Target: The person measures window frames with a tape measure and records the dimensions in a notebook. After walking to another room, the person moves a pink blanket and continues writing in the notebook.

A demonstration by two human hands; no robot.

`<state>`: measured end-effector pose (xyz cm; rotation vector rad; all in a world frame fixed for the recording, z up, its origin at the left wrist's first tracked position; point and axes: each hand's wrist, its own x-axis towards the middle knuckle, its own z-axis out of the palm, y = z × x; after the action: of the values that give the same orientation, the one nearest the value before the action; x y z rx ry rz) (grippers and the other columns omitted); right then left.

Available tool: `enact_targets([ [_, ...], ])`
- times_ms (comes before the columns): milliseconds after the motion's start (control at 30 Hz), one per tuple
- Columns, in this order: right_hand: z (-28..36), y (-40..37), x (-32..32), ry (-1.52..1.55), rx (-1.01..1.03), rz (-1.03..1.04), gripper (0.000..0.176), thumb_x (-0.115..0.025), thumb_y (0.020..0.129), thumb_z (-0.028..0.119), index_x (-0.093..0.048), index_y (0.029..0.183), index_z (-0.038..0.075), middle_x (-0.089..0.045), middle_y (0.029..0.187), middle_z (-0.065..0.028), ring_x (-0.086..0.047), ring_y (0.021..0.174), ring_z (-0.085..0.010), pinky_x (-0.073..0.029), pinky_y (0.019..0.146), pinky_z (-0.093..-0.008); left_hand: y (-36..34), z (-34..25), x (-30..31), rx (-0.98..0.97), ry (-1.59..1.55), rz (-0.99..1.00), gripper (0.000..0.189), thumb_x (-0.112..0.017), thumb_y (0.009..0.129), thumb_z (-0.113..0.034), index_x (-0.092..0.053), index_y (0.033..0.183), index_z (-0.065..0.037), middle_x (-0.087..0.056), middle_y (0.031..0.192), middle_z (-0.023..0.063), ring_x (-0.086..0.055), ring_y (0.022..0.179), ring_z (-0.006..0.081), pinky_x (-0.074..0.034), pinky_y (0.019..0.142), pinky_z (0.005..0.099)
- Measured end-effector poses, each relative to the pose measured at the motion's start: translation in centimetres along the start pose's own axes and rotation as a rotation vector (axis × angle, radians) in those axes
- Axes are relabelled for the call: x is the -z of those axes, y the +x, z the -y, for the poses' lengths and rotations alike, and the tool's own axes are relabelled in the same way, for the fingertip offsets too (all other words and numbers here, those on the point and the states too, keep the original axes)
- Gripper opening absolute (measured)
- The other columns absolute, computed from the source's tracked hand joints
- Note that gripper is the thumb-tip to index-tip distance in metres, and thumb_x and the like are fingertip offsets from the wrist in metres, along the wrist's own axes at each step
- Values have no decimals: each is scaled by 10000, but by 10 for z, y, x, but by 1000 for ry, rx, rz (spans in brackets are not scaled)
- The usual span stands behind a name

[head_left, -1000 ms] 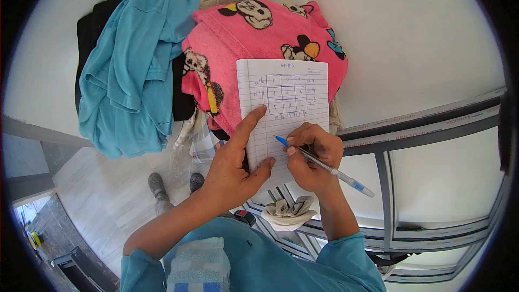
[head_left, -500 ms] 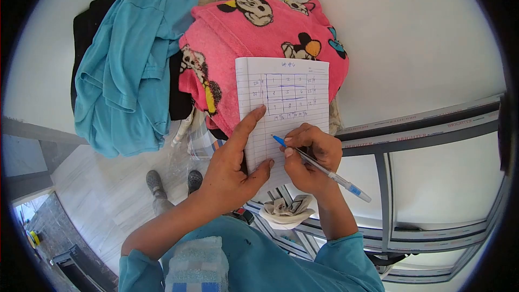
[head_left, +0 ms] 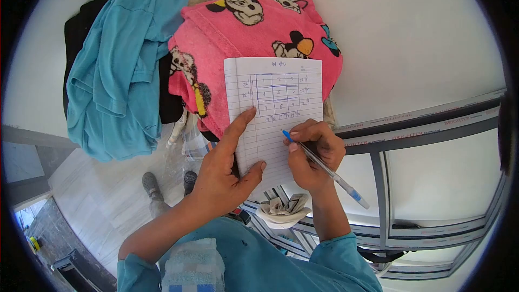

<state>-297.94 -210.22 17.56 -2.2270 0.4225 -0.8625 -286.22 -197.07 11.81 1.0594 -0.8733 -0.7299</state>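
Note:
A lined notebook [head_left: 270,146] lies open below the middle of the view, with a hand-drawn grid of numbered boxes and figures around it. My left hand [head_left: 224,165] grips its left edge, thumb and index finger on the page. In my right hand [head_left: 316,154] a clear pen with a blue tip [head_left: 346,186] is pinched, its point just over the page below the grid. Behind the notebook's top edge bulges a pink blanket [head_left: 216,38] with cartoon figures.
Blue cloth [head_left: 119,70] over black fabric sits left of the blanket. Metal frames [head_left: 382,200] with printed tape run along the right. A white cap-like cloth item [head_left: 284,213] rests below the notebook. Shoes [head_left: 151,184] show on the tiled floor [head_left: 97,184].
The notebook and my left hand have shifted slightly left in view. My right hand with the pen has moved a little right across the page.

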Motion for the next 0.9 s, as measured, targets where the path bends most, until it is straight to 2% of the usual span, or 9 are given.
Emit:
enact_targets([
  [233, -2, 0, -5, -91, 26, 10, 113, -627, 659, -21, -588, 762, 5, -630, 698, -114, -593, 558, -118, -463, 510, -223, 0, 0, 1, 10, 60, -2, 737, -590, 797, 41, -266, 1451, -62, -503, 1290, 271, -588, 1117, 324, -500, 886, 377],
  [333, -5, 0, -5, -85, 100, 54, 82, -600, 740, -43, -553, 805, -27, -610, 742, -152, -519, 582, -91, -385, 525, -192, 1, -1, 1, -38, 92, -10, 735, -590, 795, 43, -268, 1449, -57, -501, 1291, 275, -585, 1123, 333, -500, 888, 384],
  [633, -4, 0, -5, -94, 77, 67, 74, -610, 725, -50, -559, 776, -33, -608, 734, -146, -518, 584, -90, -382, 518, -193, 1, -4, 2, -20, 125, 2, 738, -594, 793, 40, -267, 1449, -50, -478, 1318, 273, -568, 1148, 331, -494, 898, 385],
  [733, -8, -1, -5, -62, 75, 47, 74, -612, 723, -52, -560, 773, -35, -607, 733, -143, -517, 584, -85, -384, 519, -194, 1, 3, 1, -78, 119, -14, 740, -598, 792, 32, -267, 1449, -50, -476, 1321, 273, -571, 1143, 336, -495, 895, 384],
  [833, -4, 0, -5, -77, 21, 25, 92, -632, 668, -30, -570, 729, 1, -618, 700, -118, -610, 593, -129, -474, 533, -219, 0, -2, 1, 45, 8, 6, 740, -601, 792, 24, -269, 1450, -48, -469, 1331, 273, -559, 1160, 341, -488, 903, 384],
  [900, -7, -1, -5, -6, -7, -27, 94, -632, 667, -32, -569, 729, 1, -622, 705, -118, -608, 597, -121, -470, 533, -215, 0, 3, 0, -27, 73, -8, 738, -600, 794, 25, -269, 1449, -48, -475, 1325, 272, -561, 1158, 343, -489, 903, 382],
])
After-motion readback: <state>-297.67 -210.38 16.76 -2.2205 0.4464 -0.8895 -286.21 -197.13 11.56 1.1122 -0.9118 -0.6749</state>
